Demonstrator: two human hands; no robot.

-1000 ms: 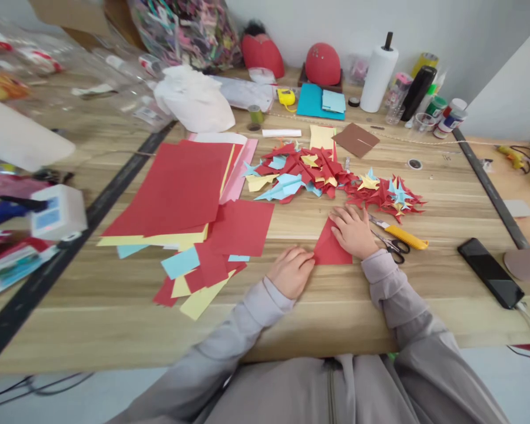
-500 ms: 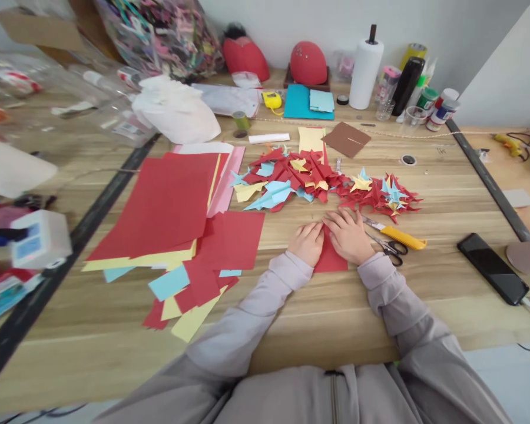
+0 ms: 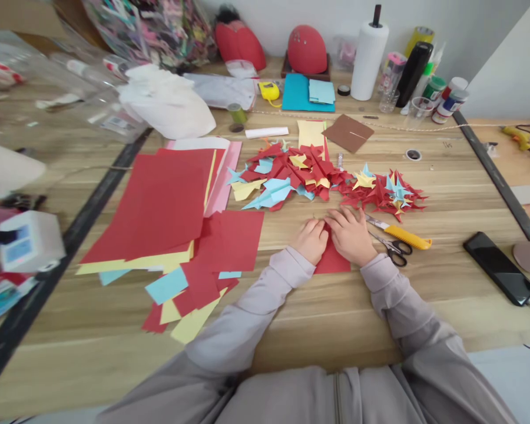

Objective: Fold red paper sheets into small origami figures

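Note:
A sheet of red paper lies on the table in front of me, partly covered by both hands. My left hand rests on its left edge, fingers curled together and closed on the paper. Over its upper right part, my right hand lies flat with fingers stretched out, pressing down. The fingertips of the two hands almost meet at the top, hiding the sheet's upper edge. Just right of my right hand are black-handled scissors and a yellow utility knife.
Folded paper planes and spiky folded paper pieces are heaped beyond my hands. Large red sheets and small cut pieces lie to the left. A phone sits at right; a white roll stands at the back.
My left hand's fingers have curled in slightly on the paper. The right hand stays almost in place; the whole view has shifted a little.

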